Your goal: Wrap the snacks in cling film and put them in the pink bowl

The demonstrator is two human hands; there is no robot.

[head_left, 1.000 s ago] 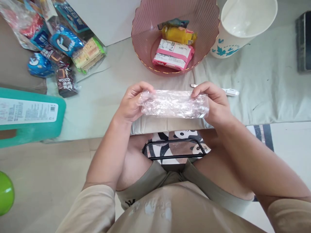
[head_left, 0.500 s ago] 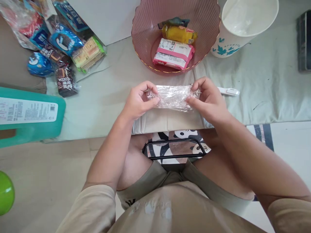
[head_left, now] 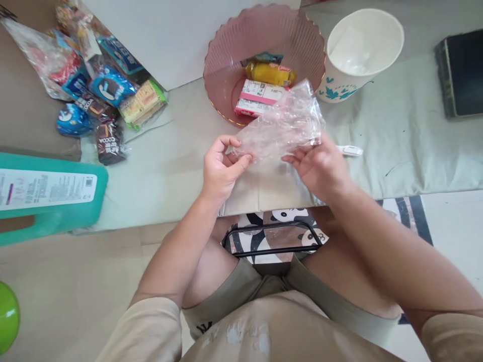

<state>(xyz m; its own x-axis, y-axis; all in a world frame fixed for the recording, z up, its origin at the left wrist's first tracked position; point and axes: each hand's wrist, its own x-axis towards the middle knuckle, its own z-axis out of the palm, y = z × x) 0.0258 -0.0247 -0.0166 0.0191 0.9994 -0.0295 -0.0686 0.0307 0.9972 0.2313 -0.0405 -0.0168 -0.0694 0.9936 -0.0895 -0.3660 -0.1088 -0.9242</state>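
Observation:
A crinkled piece of clear plastic film [head_left: 279, 125] is spread out between my hands, over the near rim of a pink ribbed bowl [head_left: 222, 65]. Its gathered edge is pinched between the thumb and fingers of my left hand [head_left: 222, 168]. My right hand [head_left: 322, 163] is turned more palm-up and grips the film's right side, some fingers behind it. Whether the film is a bag or a cover I cannot tell. Inside the bowl lie a yellow packet [head_left: 269, 74] and a pink-and-white wafer packet [head_left: 251, 95], partly covered by the film.
Right of the bowl stands a white paper cup [head_left: 343, 80]; a dark box [head_left: 462, 75] lies farther right. A small white tool [head_left: 350, 151] is partly behind my right hand. Snack packs [head_left: 109, 143] are piled at left, above a teal container [head_left: 75, 213]. The cloth-covered table edge [head_left: 151, 223] is near my knees.
The film, earlier a narrow strip pulled between both hands, has opened out and flared up toward the bowl. My right hand has turned over. The view has shifted slightly.

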